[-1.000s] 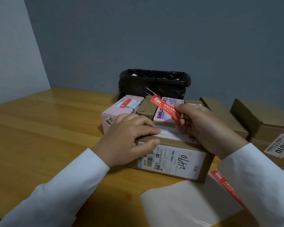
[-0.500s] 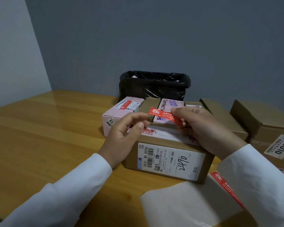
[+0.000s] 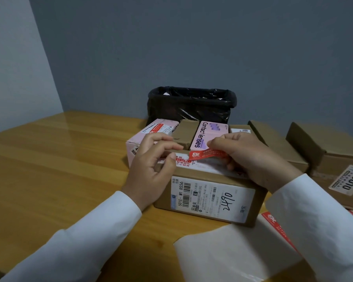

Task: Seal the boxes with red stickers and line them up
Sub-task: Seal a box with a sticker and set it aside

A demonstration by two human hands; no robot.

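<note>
Two hands at work over one brown box [image 3: 212, 198] on the wooden bench [image 3: 59, 169], printed label facing the wearer. At the far left, only bench. Next, the left hand [image 3: 151, 167]: fingers loosely curled, holding nothing, forefinger stretched over the box's top and thumb near its upper front edge. Placed there, most likely, to steady the box and meet the loose end of the strip.

Behind that hand, a pink box [image 3: 149, 131] already wearing a red strip on its lid, then a small brown box [image 3: 186, 131], then a pink-and-lilac box marked "Contact lenses" [image 3: 208, 133]. All three side by side in a row, presumably the line being built. Further back, a black-lined bin [image 3: 192, 104], with something pale just showing at its left rim and the rest of its contents hidden.

At the centre, the red sticker [image 3: 207, 154], held just above the brown box's top, over the white tape and red print there. Left end free, right end in the grip of the right hand [image 3: 253, 159], pinched between thumb and fingertips. Kept low and nearly flat, seemingly to lay it across the closure. Not yet pressed down. What the box holds: cannot tell.

To the right, a long brown box [image 3: 277, 143] and a larger labelled box [image 3: 334, 155], no red strip visible on either, probably awaiting a turn. At the near right, partly under the sleeve, a pale backing sheet [image 3: 222, 257] carrying one more red strip [image 3: 277, 226], close by for the next peel.
</note>
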